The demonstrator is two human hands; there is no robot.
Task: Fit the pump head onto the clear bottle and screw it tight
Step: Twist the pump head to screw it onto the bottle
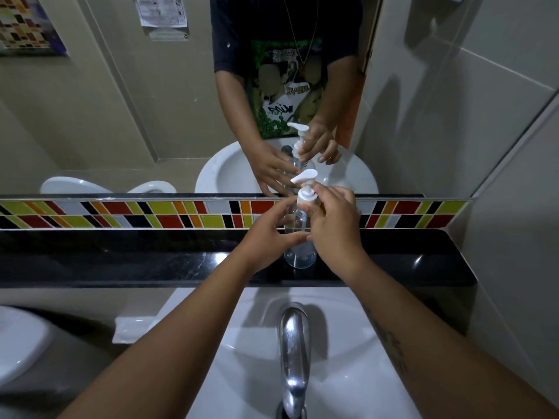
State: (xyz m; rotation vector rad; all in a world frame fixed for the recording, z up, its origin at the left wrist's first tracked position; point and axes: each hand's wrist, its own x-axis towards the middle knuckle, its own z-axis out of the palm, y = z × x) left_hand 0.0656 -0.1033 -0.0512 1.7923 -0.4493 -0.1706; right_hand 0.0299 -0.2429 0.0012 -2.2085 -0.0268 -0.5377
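At frame centre, the clear bottle (300, 252) stood upright on the black surface (121, 261), gripped by the left hand (272, 234); the pump head (307, 192) was pinched by the right hand (334, 225).

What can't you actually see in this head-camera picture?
- Threads at the neck of the clear bottle: covered by the pump head collar and the right hand, so tightness is unknowable.
- Left hand grip: the palm side faces away.
- Wall notice: print too small.
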